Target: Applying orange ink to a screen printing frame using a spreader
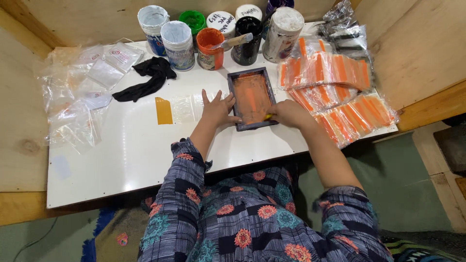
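A small dark-framed printing screen smeared with orange ink lies flat on the white table. My left hand rests beside its left edge, fingers spread, thumb touching the frame. My right hand is closed at the frame's lower right corner around a small yellowish tool, mostly hidden by the fingers. Rows of clear packets with orange stripes lie just right of the screen.
Several paint jars stand along the back, among them an orange one with a stick in it. A black cloth, a yellow squeegee piece and heaps of clear plastic bags lie left. Wooden walls enclose the table.
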